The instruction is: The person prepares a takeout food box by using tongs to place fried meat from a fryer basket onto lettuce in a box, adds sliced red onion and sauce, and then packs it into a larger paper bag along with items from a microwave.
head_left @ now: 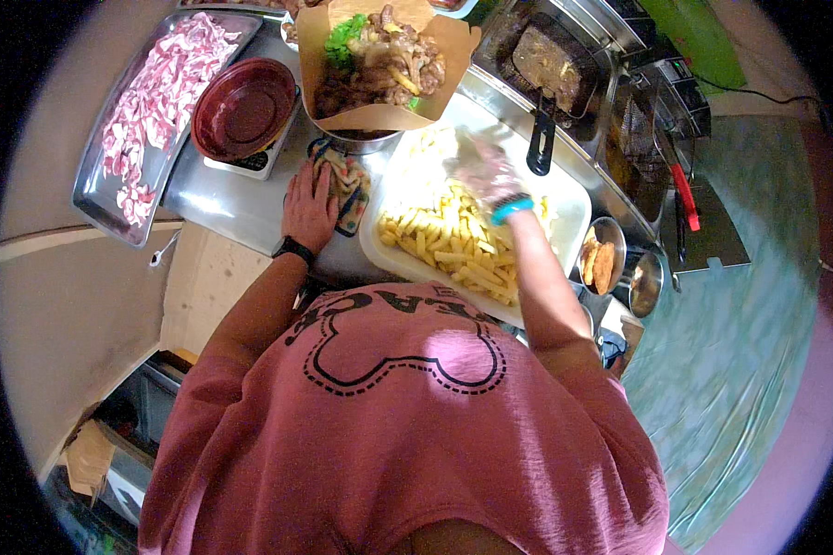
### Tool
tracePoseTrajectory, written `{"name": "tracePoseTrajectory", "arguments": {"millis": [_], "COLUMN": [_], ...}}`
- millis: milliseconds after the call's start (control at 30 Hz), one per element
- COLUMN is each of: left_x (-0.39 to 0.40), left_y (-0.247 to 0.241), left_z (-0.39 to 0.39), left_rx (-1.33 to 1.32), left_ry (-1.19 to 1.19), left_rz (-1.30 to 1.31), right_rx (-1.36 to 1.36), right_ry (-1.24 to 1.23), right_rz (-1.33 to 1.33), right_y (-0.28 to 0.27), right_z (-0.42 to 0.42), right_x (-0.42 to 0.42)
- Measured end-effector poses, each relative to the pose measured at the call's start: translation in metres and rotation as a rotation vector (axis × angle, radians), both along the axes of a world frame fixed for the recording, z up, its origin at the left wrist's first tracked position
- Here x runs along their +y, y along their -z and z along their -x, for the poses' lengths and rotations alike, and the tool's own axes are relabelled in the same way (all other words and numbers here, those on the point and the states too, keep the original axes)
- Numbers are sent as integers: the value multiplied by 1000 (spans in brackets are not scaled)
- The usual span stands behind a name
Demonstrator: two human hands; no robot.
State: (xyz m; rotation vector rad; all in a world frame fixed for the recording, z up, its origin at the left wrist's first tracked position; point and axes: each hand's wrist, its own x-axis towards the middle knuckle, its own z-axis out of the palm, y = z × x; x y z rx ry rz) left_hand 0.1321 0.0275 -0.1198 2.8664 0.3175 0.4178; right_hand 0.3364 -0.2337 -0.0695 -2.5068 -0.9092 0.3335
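Observation:
My left hand lies flat with its fingers on the edge of a folded patterned cloth on the steel counter. My right hand, in a clear plastic glove with a teal band at the wrist, is over the French fries in a white plastic tub. The glove is blurred, and whether its fingers hold fries cannot be told. Beyond the cloth, a brown paper food box of cooked meat, fries and green leaves stands above a metal bowl.
Left stand a metal tray of raw sliced meat and a dark red bowl on a white scale. Right are a deep fryer, a black basket handle, red-handled tongs and a metal cup of fried pieces.

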Motion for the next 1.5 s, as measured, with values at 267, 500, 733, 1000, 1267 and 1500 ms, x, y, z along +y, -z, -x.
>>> {"name": "tracePoseTrajectory", "arguments": {"millis": [267, 500, 733, 1000, 1267, 1500], "left_x": [2, 3, 1, 0, 2, 0], "left_y": [-3, 2, -1, -3, -11, -6], "left_z": [-2, 4, 0, 0, 1, 3], "left_rx": [26, 37, -9, -36, -5, -53], "left_ry": [3, -39, -9, 13, 3, 11], "left_rz": [28, 51, 44, 29, 1, 30], "right_rx": [-64, 143, 445, 128, -336, -14], "right_ry": [162, 385, 647, 771, 624, 644], "right_rz": [225, 97, -87, -339, 90, -16], "right_y": [44, -15, -65, -138, -171, -130], "right_z": [13, 20, 1, -81, -167, -73], "right_x": [92, 68, -64, -81, -44, -83]}}
